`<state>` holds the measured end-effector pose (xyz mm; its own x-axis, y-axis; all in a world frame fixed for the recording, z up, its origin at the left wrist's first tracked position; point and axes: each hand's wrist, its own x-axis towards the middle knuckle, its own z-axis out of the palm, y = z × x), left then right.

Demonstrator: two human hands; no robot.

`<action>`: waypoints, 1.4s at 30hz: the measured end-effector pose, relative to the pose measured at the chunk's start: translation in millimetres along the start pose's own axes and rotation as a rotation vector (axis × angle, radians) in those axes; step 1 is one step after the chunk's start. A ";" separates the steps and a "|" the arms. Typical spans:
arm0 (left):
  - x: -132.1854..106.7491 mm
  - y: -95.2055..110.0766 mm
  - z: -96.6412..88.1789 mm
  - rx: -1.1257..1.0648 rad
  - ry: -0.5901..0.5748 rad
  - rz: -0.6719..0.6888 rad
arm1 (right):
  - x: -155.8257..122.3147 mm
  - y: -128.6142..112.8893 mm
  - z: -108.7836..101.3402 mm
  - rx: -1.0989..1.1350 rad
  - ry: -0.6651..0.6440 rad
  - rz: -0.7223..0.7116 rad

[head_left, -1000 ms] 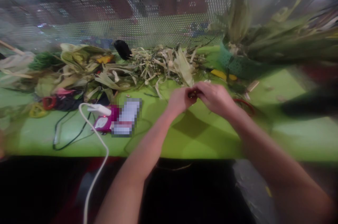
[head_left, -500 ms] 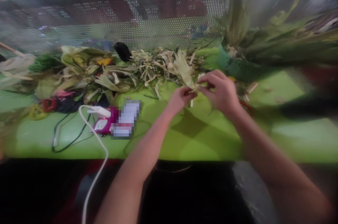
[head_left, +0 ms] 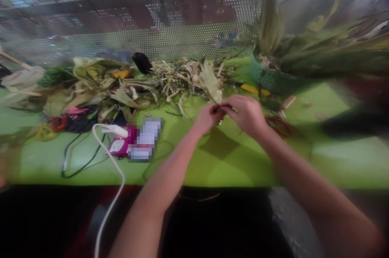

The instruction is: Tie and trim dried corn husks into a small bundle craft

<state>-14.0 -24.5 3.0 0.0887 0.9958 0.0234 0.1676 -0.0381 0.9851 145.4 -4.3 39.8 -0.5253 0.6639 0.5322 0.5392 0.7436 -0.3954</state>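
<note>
My left hand (head_left: 209,118) is closed over the green table, its fingers pinching the base of a pale corn husk (head_left: 209,79) that fans up and away. Right against it, my right hand (head_left: 246,114) is closed too, thumb and fingertips meeting at the same base. The fingers hide the gripped end of the husk. A small pale bit pokes out below the fingertips. Behind the hands lies a heap of dried husk strips (head_left: 170,77).
A green basket (head_left: 273,79) of long husks stands at the right, with a yellow-handled tool (head_left: 255,89) and red-handled scissors (head_left: 278,126) nearby. Left are a phone (head_left: 146,139), a magenta power strip (head_left: 123,144) and a white cable (head_left: 117,185). A perforated metal screen (head_left: 182,19) rises behind.
My right hand has come down and left, from slightly apart to touching my left hand at the husk's base. The yellow-handled tool and scissors now show more.
</note>
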 end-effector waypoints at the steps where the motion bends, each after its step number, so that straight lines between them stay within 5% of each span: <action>1: 1.0 -1.0 0.0 -0.089 0.036 0.003 | 0.0 -1.4 -0.9 0.018 0.042 0.013; 4: 4.0 -2.1 0.7 -0.346 0.176 0.011 | -1.1 -7.5 1.0 0.086 0.143 0.044; 10: 5.5 2.5 5.6 -0.628 0.278 -0.082 | -6.8 -9.9 30.5 0.096 0.045 -0.068; 17: 7.3 -4.8 9.3 -0.647 0.331 -0.136 | -8.3 -4.8 39.0 -0.219 0.068 0.016; 24: 5.0 -3.9 19.5 -0.604 0.353 -0.129 | -4.5 -5.9 45.0 -0.097 0.106 0.087; 30: 1.3 6.0 5.3 -0.363 0.440 -0.046 | -4.5 -4.6 38.9 0.020 0.041 0.102; 33: 1.8 5.7 -1.7 -0.381 0.406 0.014 | -3.0 -0.3 29.2 0.156 -0.015 0.147; 38: 3.6 2.1 -2.2 -0.492 0.277 0.013 | 2.2 12.3 19.4 0.343 0.135 0.300; 42: 2.4 3.2 5.2 -0.592 0.164 -0.003 | 3.4 16.8 22.2 0.469 0.049 0.287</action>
<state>-8.1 -22.6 5.4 -0.0706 0.9975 0.0001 -0.4108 -0.0291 0.9113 138.1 12.2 18.4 -0.3634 0.8488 0.3840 0.2995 0.4967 -0.8146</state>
